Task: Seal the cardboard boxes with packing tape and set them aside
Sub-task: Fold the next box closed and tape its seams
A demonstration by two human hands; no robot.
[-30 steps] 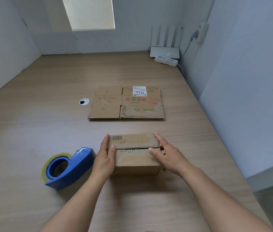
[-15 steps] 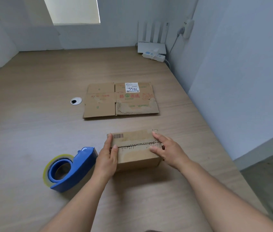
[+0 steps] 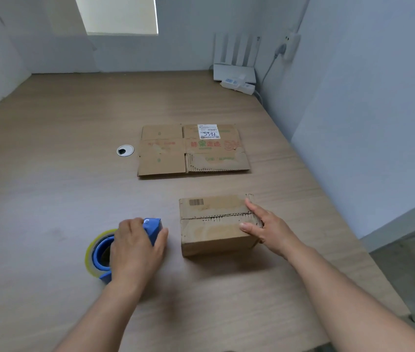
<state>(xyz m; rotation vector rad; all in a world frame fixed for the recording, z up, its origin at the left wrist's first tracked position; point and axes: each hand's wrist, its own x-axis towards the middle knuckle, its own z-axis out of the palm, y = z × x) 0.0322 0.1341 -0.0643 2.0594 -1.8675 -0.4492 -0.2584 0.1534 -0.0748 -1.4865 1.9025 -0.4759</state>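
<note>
Grey walls close in a pale wooden bench (image 3: 48, 174) on three sides. Near its front, a closed box (image 3: 214, 224) sits with its flaps meeting in a ragged seam across the top and a barcode at its far left corner. The right hand (image 3: 264, 227) rests on the box's right end, fingers (image 3: 250, 208) spread flat over the top and the thumb pressing the near flap; nothing is gripped. Just left of the box, apart from it, lies a blue tape dispenser (image 3: 151, 227) with a yellowish tape roll (image 3: 92, 252) at its left end. The left hand (image 3: 135, 250) lies over the dispenser, fingers curled down around its body, thumb on the side toward the box; the dispenser appears to sit on the bench. Farther back, well apart from the box, a flattened carton (image 3: 165, 158) lies on the bench with a white label (image 3: 208, 131) and red and green print. Beside its left edge sits a round cable grommet (image 3: 125, 150). At the far right corner stand a white router (image 3: 234, 72) and a power strip (image 3: 238, 85), with a plug (image 3: 290, 45) on the wall.
</note>
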